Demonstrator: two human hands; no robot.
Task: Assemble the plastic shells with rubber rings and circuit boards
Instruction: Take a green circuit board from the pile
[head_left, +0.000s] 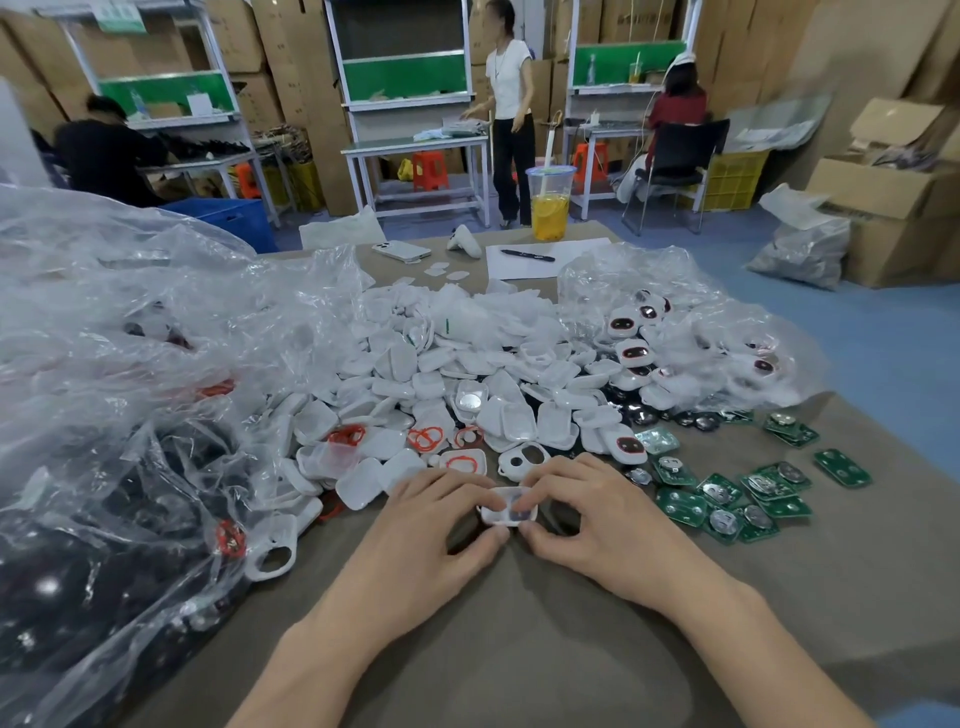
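A small white plastic shell (511, 512) sits low over the table's front middle, held between both hands. My left hand (441, 525) grips its left end with curled fingers and thumb. My right hand (582, 512) pinches its right end, fingertips lying on its top face. Behind them spreads a heap of white shells (467, 364). Orange rubber rings (426, 439) lie among the nearest shells. Green circuit boards (727, 499) with round metal cells are scattered to the right.
A big crumpled clear plastic bag (130, 389) with dark parts fills the left side. Another clear bag (701, 332) of assembled shells lies at right rear. A drink cup (549, 205), phone (401, 251), paper and pen (527, 255) stand at the far edge. People work at benches behind.
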